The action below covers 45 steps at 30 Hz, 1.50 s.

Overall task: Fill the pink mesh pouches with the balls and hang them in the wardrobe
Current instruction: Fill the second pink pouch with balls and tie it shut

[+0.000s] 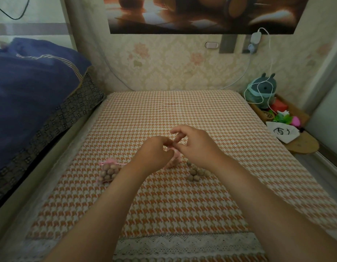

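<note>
left hand [156, 151] and right hand [195, 146] both pinch top of thin pink mesh pouch [175, 160] | filled pouch [108, 172] lumpy | round brown balls [195, 173] heaped on houndstooth cloth [164, 205]

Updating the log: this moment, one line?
left hand, right hand: pinching pink mesh pouch | filled pink mesh pouch: lying aside | small brown balls: loose

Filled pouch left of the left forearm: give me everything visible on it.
The filled pouch is sheer pink mesh, bulging with brownish balls showing through. Its neck looks drawn shut, pink ribbon ends splayed sideways. It lies on the houndstooth cover, beside the left forearm. Neither hand touches it; the left hand and right hand pinch a second pouch.
</note>
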Each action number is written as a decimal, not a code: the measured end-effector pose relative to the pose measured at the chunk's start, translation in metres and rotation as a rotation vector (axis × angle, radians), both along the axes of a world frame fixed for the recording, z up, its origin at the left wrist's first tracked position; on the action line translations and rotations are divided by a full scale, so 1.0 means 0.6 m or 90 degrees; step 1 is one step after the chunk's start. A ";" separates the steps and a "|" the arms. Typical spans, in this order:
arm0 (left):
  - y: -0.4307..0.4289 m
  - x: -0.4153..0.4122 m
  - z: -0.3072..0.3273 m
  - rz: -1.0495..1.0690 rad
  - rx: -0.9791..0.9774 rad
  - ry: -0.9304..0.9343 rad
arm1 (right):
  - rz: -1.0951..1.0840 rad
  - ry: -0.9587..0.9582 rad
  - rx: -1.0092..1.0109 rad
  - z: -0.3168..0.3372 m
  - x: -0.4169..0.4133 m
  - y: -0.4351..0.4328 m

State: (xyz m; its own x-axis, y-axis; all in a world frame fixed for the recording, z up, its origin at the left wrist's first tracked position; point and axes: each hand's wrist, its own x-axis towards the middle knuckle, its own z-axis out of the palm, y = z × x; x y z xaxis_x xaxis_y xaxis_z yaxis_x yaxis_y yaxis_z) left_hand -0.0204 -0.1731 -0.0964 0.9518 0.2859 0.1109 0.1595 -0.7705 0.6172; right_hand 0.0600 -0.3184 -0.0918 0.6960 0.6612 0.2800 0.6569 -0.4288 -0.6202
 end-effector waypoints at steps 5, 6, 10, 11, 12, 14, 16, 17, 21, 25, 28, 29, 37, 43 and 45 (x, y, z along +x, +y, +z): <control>0.001 -0.006 0.001 0.007 -0.010 0.010 | -0.031 0.001 0.011 -0.012 0.005 -0.006; 0.001 -0.007 0.001 0.007 -0.006 0.011 | -0.042 -0.004 0.013 -0.011 0.008 -0.009; -0.001 -0.009 0.002 -0.001 0.000 0.004 | -0.089 -0.030 -0.109 -0.014 0.019 -0.023; -0.002 -0.008 0.002 0.001 0.000 0.002 | -0.095 -0.033 -0.190 -0.019 0.020 -0.026; -0.003 -0.007 0.002 0.003 -0.001 0.001 | -0.096 -0.032 -0.267 -0.025 0.020 -0.028; -0.004 -0.006 0.002 0.004 -0.006 -0.001 | -0.092 -0.016 -0.351 -0.038 0.020 -0.028; -0.005 -0.004 0.002 0.002 -0.005 -0.002 | -0.093 -0.006 -0.365 -0.043 0.019 -0.026; -0.005 -0.004 0.001 0.001 -0.001 -0.003 | -0.093 -0.003 -0.364 -0.045 0.020 -0.024; -0.003 -0.006 0.000 -0.006 0.000 -0.001 | -0.099 -0.029 -0.386 -0.049 0.019 -0.015; -0.001 -0.005 -0.001 -0.011 0.006 -0.002 | -0.139 -0.083 -0.318 -0.038 0.024 -0.010; -0.001 -0.003 -0.001 -0.008 -0.005 0.001 | -0.153 -0.071 -0.128 -0.016 0.021 -0.010; -0.001 -0.004 0.000 -0.008 -0.008 0.000 | -0.139 -0.057 -0.063 -0.009 0.018 -0.008; -0.003 -0.005 -0.001 -0.028 -0.052 -0.014 | -0.032 -0.043 0.013 -0.005 -0.006 0.001; 0.001 -0.009 0.003 -0.039 -0.088 0.004 | -0.032 -0.052 -0.016 -0.009 -0.005 0.002; 0.002 -0.008 0.002 -0.037 -0.088 0.010 | -0.033 -0.073 -0.035 -0.008 -0.006 0.002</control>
State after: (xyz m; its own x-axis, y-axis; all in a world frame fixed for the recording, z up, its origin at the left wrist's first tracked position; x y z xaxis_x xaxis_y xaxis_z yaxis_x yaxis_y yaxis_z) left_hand -0.0253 -0.1721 -0.0951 0.9685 0.2420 0.0587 0.1282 -0.6866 0.7156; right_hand 0.0566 -0.3170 -0.0965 0.6951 0.6416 0.3244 0.6984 -0.4955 -0.5164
